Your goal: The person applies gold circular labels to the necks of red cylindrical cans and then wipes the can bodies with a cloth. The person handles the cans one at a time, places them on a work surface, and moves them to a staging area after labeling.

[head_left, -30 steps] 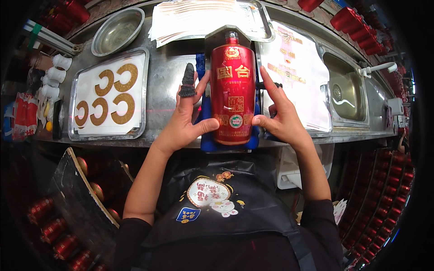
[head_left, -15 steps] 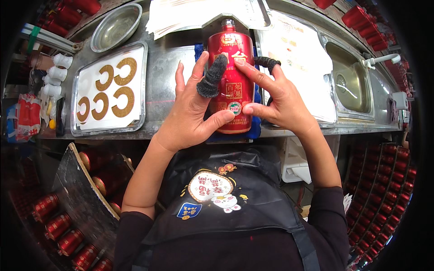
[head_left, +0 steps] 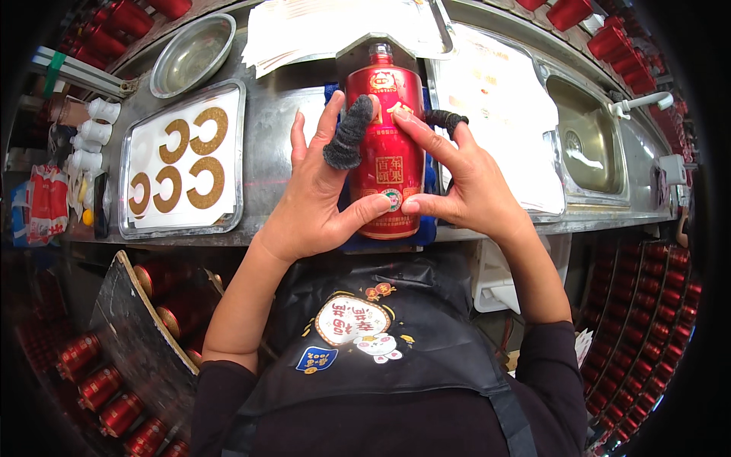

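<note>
A red bottle [head_left: 390,145] with gold lettering and a clear neck lies in a cradle lined with blue cloth [head_left: 430,179], neck pointing away from me. My left hand [head_left: 316,179] rests along its left side, fingers spread. Its index finger wears a dark knitted finger sleeve [head_left: 349,137] and touches the upper lettering; the thumb presses beside a round green-and-white seal [head_left: 393,199] near the base. From the right, my right hand [head_left: 468,171] puts its index fingertip on the gold lettering and its thumb beside the seal. Another dark finger sleeve [head_left: 445,119] covers its middle finger.
On the left, a metal tray [head_left: 240,145] holds several gold C-shaped pieces, with a steel bowl [head_left: 190,57] behind. White sheets [head_left: 320,30] lie at the back, more sheets [head_left: 495,99] on the right beside a sink [head_left: 582,137]. Red bottles [head_left: 99,381] stand lower left; rows of red containers [head_left: 647,335] stand right.
The view has shifted slightly, so the bench and bottle sit a little lower in it. Both hands keep nearly the same places on the bottle.
</note>
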`<state>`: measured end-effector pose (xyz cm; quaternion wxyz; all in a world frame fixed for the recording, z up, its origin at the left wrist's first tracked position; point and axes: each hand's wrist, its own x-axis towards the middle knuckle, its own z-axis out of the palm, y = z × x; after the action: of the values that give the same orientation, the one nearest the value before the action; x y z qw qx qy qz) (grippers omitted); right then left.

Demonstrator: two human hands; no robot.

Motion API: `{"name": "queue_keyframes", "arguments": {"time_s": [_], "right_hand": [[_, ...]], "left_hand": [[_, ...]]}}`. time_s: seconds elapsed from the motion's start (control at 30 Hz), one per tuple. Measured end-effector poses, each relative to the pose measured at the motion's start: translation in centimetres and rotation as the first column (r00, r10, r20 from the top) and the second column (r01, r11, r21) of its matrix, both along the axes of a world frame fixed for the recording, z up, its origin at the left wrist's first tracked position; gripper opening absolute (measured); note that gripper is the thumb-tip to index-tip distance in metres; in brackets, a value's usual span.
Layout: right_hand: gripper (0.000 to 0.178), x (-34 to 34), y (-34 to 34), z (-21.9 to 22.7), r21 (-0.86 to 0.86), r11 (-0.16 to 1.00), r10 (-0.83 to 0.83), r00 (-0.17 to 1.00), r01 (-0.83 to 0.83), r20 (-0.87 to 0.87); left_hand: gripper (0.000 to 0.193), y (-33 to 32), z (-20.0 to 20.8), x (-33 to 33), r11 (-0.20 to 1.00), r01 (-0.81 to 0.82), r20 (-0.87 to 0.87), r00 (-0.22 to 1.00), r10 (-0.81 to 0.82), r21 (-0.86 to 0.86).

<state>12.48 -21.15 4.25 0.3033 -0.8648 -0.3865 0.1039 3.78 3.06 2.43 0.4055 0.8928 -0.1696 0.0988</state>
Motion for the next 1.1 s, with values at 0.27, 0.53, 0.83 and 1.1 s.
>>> {"name": "queue_keyframes", "arguments": {"time_s": [0.27, 0.53, 0.83, 1.1], "right_hand": [[0.093, -0.3, 0.2, 1.0, -0.02, 1.0, -0.003, 0.998, 0.002, -0.056], [0.093, 0.3, 1.1, 1.2, -0.087, 0.995, -0.044, 0.998, 0.04, -0.053], [0.083, 0.6, 1.4, 1.9, 0.003, 0.999, -0.052, 0.997, 0.052, 0.049], [0.081, 0.2, 2.5, 2.7, -0.005, 0.994, -0.108, 0.992, 0.108, 0.058]], "left_hand": [[0.091, 0.0, -0.4, -0.5, 0.994, -0.052, 0.03, 0.998, 0.055, -0.094], [0.092, 0.1, 0.3, 0.1, 0.999, -0.031, 0.009, 0.999, 0.031, -0.01], [0.091, -0.5, 0.1, 0.1, 0.998, -0.057, 0.057, 0.997, 0.056, 0.015], [0.087, -0.8, 0.7, -0.1, 0.994, -0.095, 0.029, 0.995, 0.093, 0.054]]}}
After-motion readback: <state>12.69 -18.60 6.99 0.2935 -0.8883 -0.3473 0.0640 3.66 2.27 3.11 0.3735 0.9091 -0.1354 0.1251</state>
